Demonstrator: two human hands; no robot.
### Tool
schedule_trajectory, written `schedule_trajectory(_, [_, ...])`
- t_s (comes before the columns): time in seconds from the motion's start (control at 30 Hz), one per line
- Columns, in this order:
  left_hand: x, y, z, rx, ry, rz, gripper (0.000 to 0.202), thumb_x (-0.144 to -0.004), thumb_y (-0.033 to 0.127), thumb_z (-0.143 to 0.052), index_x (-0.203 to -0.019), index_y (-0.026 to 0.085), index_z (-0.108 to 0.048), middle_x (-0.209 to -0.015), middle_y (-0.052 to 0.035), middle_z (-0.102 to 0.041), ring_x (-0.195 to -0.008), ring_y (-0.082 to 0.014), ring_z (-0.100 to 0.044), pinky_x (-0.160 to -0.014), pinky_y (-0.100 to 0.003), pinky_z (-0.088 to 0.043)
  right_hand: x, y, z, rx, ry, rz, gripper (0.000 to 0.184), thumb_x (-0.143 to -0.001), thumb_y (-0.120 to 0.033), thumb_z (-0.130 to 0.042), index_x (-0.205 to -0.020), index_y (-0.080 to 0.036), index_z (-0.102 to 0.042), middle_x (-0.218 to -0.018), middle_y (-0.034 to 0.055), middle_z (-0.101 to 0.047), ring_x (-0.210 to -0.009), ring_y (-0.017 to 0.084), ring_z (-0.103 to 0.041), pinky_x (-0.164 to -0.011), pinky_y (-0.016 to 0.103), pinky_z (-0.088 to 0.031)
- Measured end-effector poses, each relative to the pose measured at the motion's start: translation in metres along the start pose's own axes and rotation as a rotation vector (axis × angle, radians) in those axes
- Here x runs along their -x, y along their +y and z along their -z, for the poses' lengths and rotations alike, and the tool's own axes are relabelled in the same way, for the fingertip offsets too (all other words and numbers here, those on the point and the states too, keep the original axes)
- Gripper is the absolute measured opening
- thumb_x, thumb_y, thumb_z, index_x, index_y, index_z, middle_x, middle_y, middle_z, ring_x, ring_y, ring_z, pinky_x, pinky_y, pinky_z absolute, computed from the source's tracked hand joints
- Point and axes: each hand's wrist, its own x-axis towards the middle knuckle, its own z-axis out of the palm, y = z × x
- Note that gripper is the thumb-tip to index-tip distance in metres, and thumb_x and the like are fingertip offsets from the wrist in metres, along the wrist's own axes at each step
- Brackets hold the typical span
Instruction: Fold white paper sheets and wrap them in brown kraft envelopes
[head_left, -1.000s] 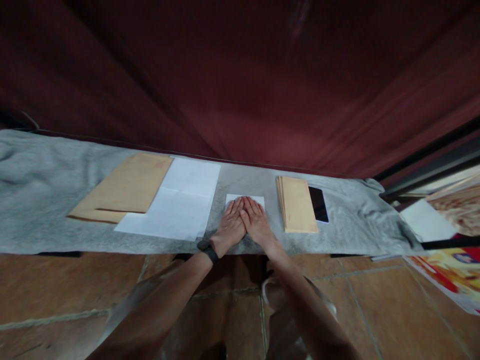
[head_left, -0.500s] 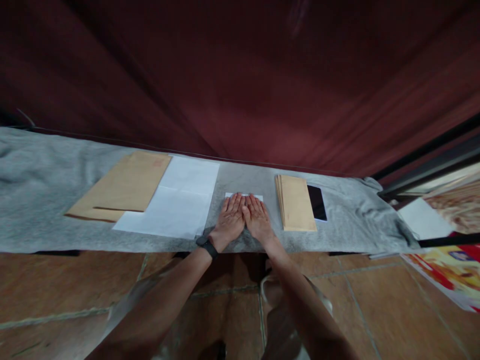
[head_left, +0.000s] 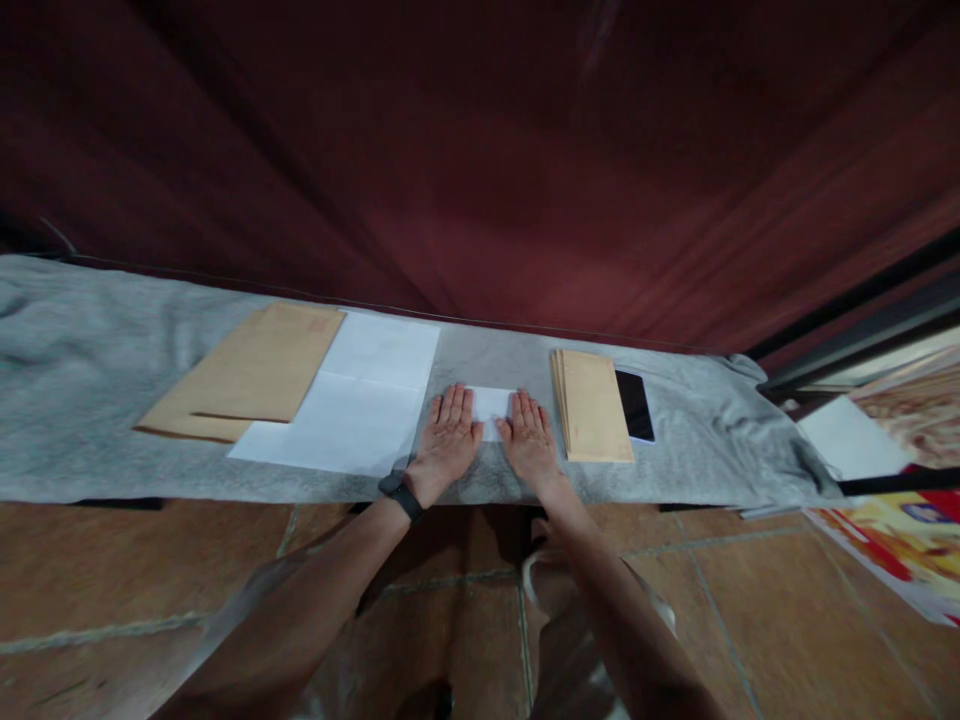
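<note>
My left hand point(head_left: 448, 437) and my right hand point(head_left: 531, 440) lie flat, fingers stretched out, on the two ends of a small folded white paper point(head_left: 490, 408). The paper rests on a grey cloth point(head_left: 90, 390) that covers a low ledge. Only the paper's middle shows between my hands. A dark band sits on my left wrist. A stack of tan envelopes point(head_left: 592, 418) lies just right of my right hand.
Left of my hands lie white sheets point(head_left: 352, 405) and a larger tan envelope point(head_left: 251, 370). A black phone point(head_left: 634, 404) lies beside the envelope stack. A dark red curtain point(head_left: 480, 150) hangs behind. Tiled floor lies below, and printed papers point(head_left: 900, 540) are at the right.
My hands were side by side over the paper's middle. They have slid apart along it, left hand to the left and right hand to the right, baring its centre.
</note>
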Motion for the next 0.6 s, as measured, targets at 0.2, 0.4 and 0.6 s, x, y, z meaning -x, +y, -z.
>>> schedule_trajectory(0.2, [0.003, 0.003, 0.003, -0.019, -0.019, 0.069, 0.064, -0.100, 0.034, -0.033, -0.155, 0.000, -0.033, -0.163, -0.0195, -0.029, -0.153, -0.0289, -0.026, -0.125, -0.046, -0.019, 0.004, 0.005, 0.000, 0.003, 0.006, -0.024, 0.062, -0.108, -0.043, -0.028, -0.155, -0.003, -0.035, -0.159, 0.0204, -0.038, -0.148, 0.030, -0.037, -0.120, 0.048, -0.029])
schedule_trajectory(0.4, [0.008, 0.002, -0.001, -0.014, 0.017, 0.116, 0.064, -0.100, 0.032, -0.033, -0.154, -0.002, -0.033, -0.163, -0.0210, -0.029, -0.153, -0.0306, -0.027, -0.126, -0.047, -0.018, 0.010, 0.010, 0.000, -0.009, 0.029, -0.046, 0.061, -0.107, -0.041, -0.031, -0.154, -0.002, -0.036, -0.158, 0.0230, -0.039, -0.147, 0.031, -0.037, -0.118, 0.050, -0.033])
schedule_trajectory(0.6, [0.010, -0.001, 0.002, 0.017, 0.086, 0.059, 0.061, -0.098, 0.025, -0.034, -0.152, -0.005, -0.036, -0.162, -0.0233, -0.029, -0.154, -0.0306, -0.024, -0.127, -0.049, -0.015, 0.009, 0.012, 0.004, -0.059, 0.032, -0.079, 0.056, -0.106, -0.033, -0.034, -0.152, -0.003, -0.041, -0.158, 0.0216, -0.041, -0.148, 0.031, -0.037, -0.119, 0.050, -0.033])
